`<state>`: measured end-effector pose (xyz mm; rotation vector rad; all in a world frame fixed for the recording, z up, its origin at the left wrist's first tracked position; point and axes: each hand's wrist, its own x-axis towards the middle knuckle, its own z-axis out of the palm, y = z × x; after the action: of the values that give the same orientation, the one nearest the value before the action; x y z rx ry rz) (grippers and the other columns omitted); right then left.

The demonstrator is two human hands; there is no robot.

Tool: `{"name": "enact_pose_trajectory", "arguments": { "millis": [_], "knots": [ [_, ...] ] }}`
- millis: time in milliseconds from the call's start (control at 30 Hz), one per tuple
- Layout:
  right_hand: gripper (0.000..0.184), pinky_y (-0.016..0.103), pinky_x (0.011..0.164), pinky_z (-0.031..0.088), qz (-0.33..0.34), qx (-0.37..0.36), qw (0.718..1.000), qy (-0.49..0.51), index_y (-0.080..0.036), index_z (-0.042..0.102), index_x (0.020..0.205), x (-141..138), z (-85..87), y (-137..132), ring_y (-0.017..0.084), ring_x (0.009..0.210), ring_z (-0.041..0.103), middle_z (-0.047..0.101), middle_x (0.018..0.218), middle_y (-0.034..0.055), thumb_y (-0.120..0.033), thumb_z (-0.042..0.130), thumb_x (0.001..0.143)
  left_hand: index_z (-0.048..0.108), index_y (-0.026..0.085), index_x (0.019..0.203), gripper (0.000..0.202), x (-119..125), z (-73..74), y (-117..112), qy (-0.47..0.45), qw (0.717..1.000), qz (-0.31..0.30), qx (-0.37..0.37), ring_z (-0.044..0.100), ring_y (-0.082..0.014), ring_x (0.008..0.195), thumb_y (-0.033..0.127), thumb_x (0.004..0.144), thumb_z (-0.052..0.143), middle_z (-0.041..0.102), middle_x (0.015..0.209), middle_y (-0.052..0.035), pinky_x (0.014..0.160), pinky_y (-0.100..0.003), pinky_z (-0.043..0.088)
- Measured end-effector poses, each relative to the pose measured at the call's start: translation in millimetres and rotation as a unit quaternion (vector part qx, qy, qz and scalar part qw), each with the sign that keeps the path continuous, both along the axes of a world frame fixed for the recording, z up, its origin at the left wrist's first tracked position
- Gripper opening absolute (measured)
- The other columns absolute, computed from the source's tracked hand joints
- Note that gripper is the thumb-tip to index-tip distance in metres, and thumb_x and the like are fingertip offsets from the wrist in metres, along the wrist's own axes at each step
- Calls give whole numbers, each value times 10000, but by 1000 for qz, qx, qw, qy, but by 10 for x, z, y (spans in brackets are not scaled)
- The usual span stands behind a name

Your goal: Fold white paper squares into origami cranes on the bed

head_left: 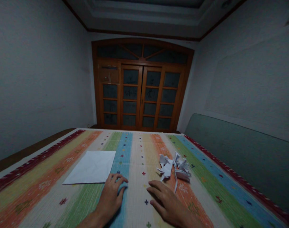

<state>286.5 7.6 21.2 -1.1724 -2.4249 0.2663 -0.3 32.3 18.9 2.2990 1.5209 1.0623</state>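
Observation:
My left hand (113,193) rests on the striped cloth with its fingers apart and slightly curled, nothing in them. Its fingertips lie close by the lower right corner of a flat white sheet of paper (93,167); whether they touch it I cannot tell. Across a pale stripe, my right hand (163,199) lies on the cloth, fingers spread and pointing left, also holding nothing. Just beyond it sits a cluster of folded white paper pieces (174,167), with pointed tips and thin strips sticking out.
A tablecloth (137,152) in coloured stripes covers the table. Along the right side stands a grey-green panel (230,142), perhaps a seat back. Wooden doors with glass panes (142,95) close off the far end, between pale walls.

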Motion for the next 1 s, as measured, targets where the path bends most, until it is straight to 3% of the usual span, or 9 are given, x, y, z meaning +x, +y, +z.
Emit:
{"name": "enact_pose_trajectory", "arguments": {
  "millis": [100,167,267,333,500,667,833,1000],
  "knots": [
    [374,463,1121,460,-3,-6,1000,-5,-212,629,1314,-4,5,0,305,1322,558,592,1433,150,-266,570,948,682,203,1256,418,-170,13,166,147,981,127,13,479,-364,1316,146,853,589,623,1345,-145,1080,-503,391],
    [372,465,1118,463,-2,-7,1000,-6,-209,633,1309,-14,12,1,307,1314,565,597,1425,153,-258,572,944,586,196,1393,501,-277,19,267,221,953,206,-30,363,-377,1434,243,894,597,533,1475,-149,1147,-511,303],
    [370,479,1119,460,-2,-8,1000,-7,-205,635,1305,-19,6,4,311,1311,565,604,1413,159,-250,567,944,514,136,1455,573,-411,0,378,232,938,248,-67,394,-442,1412,336,922,569,503,1497,-218,1124,-598,286],
    [372,480,1118,459,-1,-8,1000,-3,-208,632,1308,-15,-2,6,309,1312,563,603,1413,158,-247,563,944,499,116,1461,554,-474,-29,420,235,934,255,-83,444,-434,1382,314,944,516,512,1489,-233,1095,-591,330],
    [366,475,1116,463,0,-10,1000,-7,-202,633,1302,-16,16,-2,306,1307,566,597,1416,157,-244,556,946,473,68,1470,552,-564,-94,457,247,936,234,-89,501,-359,1361,151,925,442,553,1461,-216,1120,-498,355],
    [363,461,1109,473,-6,-7,1000,-12,-199,641,1292,-37,69,-20,305,1292,582,612,1400,159,-235,561,940,521,-5,1424,551,-653,-171,499,247,944,202,-81,484,-370,1390,105,891,438,551,1467,-243,1181,-490,316],
    [349,443,1083,499,-4,7,1000,-5,-197,647,1269,-44,78,-25,298,1267,602,624,1382,160,-210,558,932,611,43,1364,532,-720,-280,531,222,964,133,-52,478,-361,1404,86,857,454,574,1468,-197,1194,-508,344],
    [440,456,1112,477,7,46,999,-6,-209,595,1347,-11,-18,20,297,1329,553,599,1414,153,-153,551,912,625,178,1384,587,-672,-347,488,195,981,15,-15,505,-281,1396,64,831,464,584,1483,-65,1190,-464,403]
  ]
}}
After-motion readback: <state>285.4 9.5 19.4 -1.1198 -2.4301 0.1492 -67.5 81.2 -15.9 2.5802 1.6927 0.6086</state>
